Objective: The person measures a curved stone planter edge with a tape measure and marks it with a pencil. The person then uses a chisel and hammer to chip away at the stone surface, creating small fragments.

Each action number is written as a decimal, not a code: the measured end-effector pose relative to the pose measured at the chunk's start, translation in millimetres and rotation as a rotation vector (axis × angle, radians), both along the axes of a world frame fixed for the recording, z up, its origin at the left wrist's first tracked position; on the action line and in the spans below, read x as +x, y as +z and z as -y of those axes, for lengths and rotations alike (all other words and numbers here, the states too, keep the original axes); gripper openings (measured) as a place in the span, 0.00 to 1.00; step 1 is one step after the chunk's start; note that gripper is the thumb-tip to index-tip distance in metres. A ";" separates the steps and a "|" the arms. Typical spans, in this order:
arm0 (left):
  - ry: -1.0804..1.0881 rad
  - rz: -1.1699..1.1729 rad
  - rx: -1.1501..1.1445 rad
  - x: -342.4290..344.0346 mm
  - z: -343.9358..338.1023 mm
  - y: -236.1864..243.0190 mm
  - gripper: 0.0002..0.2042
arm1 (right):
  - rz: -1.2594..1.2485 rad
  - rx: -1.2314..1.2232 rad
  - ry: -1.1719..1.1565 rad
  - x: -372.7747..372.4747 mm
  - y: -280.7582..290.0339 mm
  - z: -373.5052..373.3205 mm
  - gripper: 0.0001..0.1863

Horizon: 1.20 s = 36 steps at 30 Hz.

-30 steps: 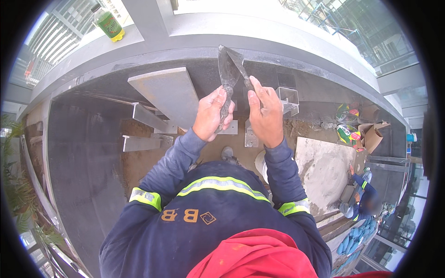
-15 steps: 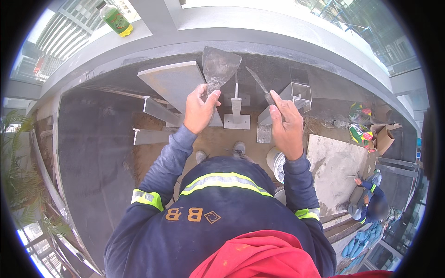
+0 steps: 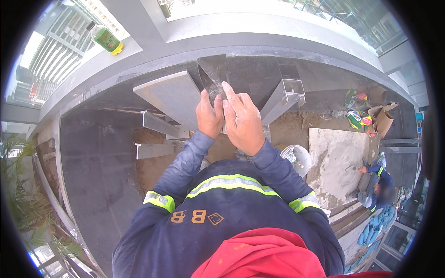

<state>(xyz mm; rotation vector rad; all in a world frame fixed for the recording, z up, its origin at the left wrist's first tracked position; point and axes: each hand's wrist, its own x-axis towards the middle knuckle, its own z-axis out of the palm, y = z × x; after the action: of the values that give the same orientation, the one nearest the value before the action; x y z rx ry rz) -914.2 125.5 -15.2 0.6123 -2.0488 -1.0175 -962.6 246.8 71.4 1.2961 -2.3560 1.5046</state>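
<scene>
In front of my chest, my two hands are close together. My left hand (image 3: pixel 209 115) is closed round the handle end of a wide putty knife (image 3: pixel 214 68), whose grey blade points up and away. My right hand (image 3: pixel 243 119) reaches across beside it, fingers closed and pointing forward near the base of that blade. A narrow-bladed tool was in the right hand; now it is largely hidden, and I cannot tell its blade apart from the putty knife against the dark wall behind.
Beyond my hands stand a leaning grey panel (image 3: pixel 171 95) and an upright metal post (image 3: pixel 282 99). A white bucket (image 3: pixel 296 160) is by my right arm, beside a mortar-smeared board (image 3: pixel 336 162). A co-worker (image 3: pixel 378 187) crouches at the right. A bottle (image 3: pixel 106 39) stands on the ledge.
My right hand has moved left, bringing its narrow tool to the putty knife. My left hand has shifted slightly right and nearer me, and the putty knife's blade has turned. The view has shifted slightly.
</scene>
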 end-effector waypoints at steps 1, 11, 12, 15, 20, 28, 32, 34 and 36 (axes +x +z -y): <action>0.003 -0.001 -0.065 2.2 0.2 -2.8 0.15 | 0.029 0.014 -0.046 -3.2 0.4 0.3 0.22; -0.088 0.019 0.036 6.3 -6.7 -10.0 0.13 | 0.134 -0.016 -0.056 18.9 -5.8 -18.9 0.23; -0.074 0.003 0.026 5.5 -7.7 -10.6 0.12 | 0.174 0.023 -0.056 10.4 -5.5 -19.7 0.24; -0.109 -0.044 -0.012 2.4 -5.4 -11.9 0.12 | 0.129 -0.028 -0.023 5.0 1.6 -22.2 0.24; -0.146 -0.020 -0.101 -0.5 -8.3 -18.9 0.12 | 0.278 -0.003 -0.279 -5.1 9.2 -29.8 0.22; -0.153 0.005 -0.066 1.7 -13.8 -17.5 0.12 | 0.242 -0.102 -0.142 -1.3 -15.5 -42.8 0.22; -0.178 -0.018 -0.036 3.8 -17.5 -11.5 0.11 | 0.199 -0.137 -0.171 -6.0 -7.5 -44.5 0.21; -0.170 -0.004 -0.051 4.8 -19.1 -8.2 0.11 | 0.193 -0.114 -0.150 -3.8 -0.1 -44.7 0.21; -0.169 -0.043 -0.094 4.7 -19.3 -5.5 0.11 | 0.173 -0.010 -0.024 -1.0 5.7 -45.3 0.21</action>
<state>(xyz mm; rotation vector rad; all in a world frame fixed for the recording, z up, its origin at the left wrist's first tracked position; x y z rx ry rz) -909.5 144.8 -20.7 0.3709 -2.1249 -1.0140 -963.7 292.1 77.1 1.1745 -2.4519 1.6830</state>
